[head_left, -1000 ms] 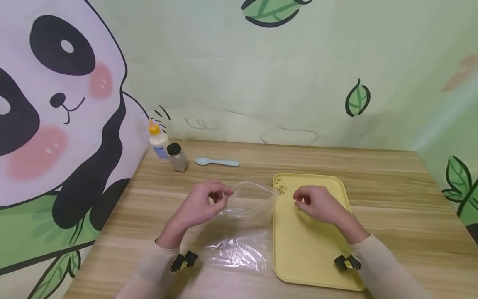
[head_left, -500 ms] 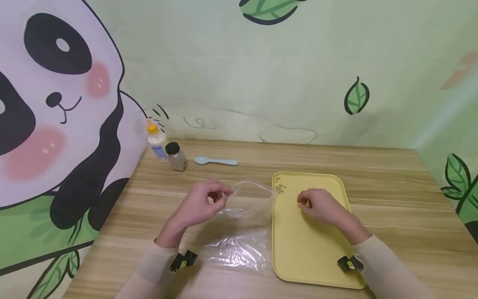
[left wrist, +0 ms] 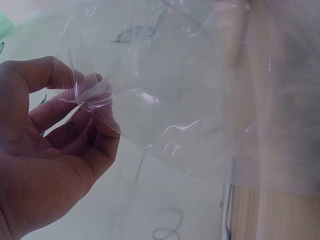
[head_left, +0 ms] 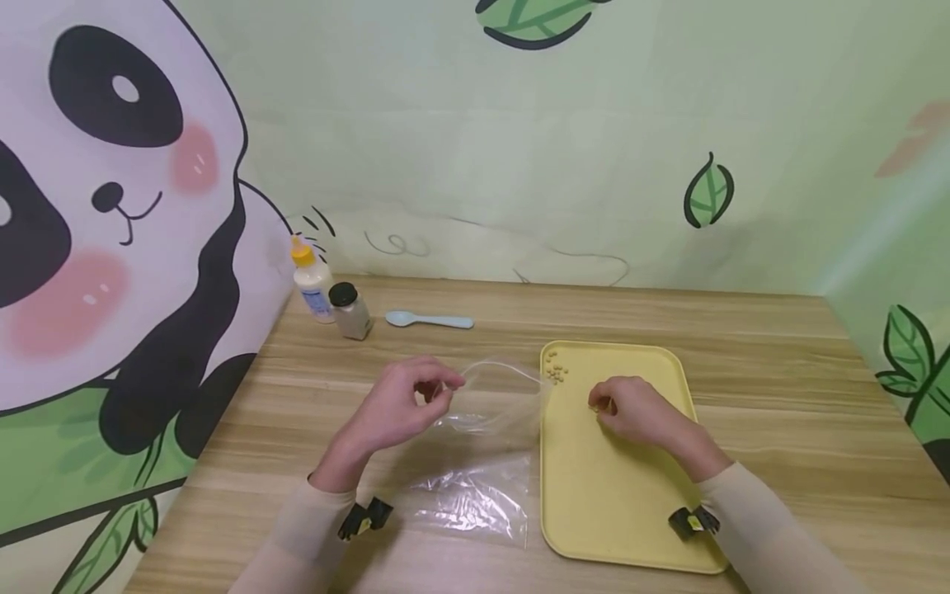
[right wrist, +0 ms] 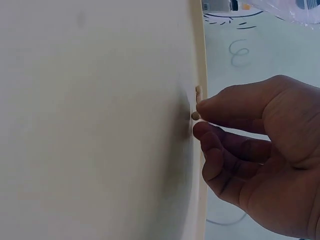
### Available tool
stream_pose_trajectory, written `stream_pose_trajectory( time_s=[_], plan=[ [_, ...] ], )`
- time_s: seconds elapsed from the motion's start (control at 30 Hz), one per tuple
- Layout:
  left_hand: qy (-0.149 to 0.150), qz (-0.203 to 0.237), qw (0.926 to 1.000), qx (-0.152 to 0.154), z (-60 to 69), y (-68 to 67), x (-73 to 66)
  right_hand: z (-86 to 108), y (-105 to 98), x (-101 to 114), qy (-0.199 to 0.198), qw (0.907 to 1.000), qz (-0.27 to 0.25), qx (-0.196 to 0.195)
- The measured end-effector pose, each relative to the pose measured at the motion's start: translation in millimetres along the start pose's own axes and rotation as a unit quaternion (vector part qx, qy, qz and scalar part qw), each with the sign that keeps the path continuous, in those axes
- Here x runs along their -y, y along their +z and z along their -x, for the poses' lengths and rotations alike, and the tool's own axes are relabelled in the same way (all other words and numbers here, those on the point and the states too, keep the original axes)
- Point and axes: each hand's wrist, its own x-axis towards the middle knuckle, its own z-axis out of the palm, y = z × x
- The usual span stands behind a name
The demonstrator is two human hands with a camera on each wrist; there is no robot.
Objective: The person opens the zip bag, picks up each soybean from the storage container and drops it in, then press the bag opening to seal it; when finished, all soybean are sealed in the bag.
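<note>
My left hand (head_left: 404,404) pinches the rim of a clear plastic bag (head_left: 475,495), whose mouth stands partly open beside the yellow tray (head_left: 616,495). In the left wrist view, thin film (left wrist: 165,100) bunches between the thumb and fingers of that hand (left wrist: 60,135). Over the tray, my right hand (head_left: 646,412) has its thumb and forefinger close together around a small tan bean (right wrist: 195,115); the right wrist view shows this hand (right wrist: 265,145) from its palm side. Several tan beans (head_left: 557,375) lie in the tray's far left corner.
A glue bottle (head_left: 315,289) with an orange cap and a black-lidded jar (head_left: 351,313) stand at the back left. To their right lies a pale blue spoon (head_left: 430,320). A painted wall (head_left: 475,165) rises behind the wooden table (head_left: 787,412).
Compared with a second ago, my right hand is slightly further right and lower over the tray, and a bean now shows at its fingertips. My left hand keeps its grip on the bag.
</note>
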Motion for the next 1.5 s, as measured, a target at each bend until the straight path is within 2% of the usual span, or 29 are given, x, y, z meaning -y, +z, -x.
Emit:
stream_pose_trajectory(
  time_s=[0.4, 0.7, 1.5],
  plan=[
    [-0.001, 0.002, 1.0, 0.005, -0.8, 0.7, 1.5, -7.8, 1.3, -3.5, -0.021, 0.9993, 0.03, 0.007],
    [0.0, 0.001, 1.0, 0.005, -0.2, -0.2, 1.9, -8.7, -0.8, -1.4, -0.019, 0.9987, 0.044, 0.015],
    [0.002, -0.001, 1.0, 0.005, -0.1, -1.7, 0.0, -7.8, -1.1, -2.4, -0.014, 0.9995, 0.027, 0.014]
  ],
)
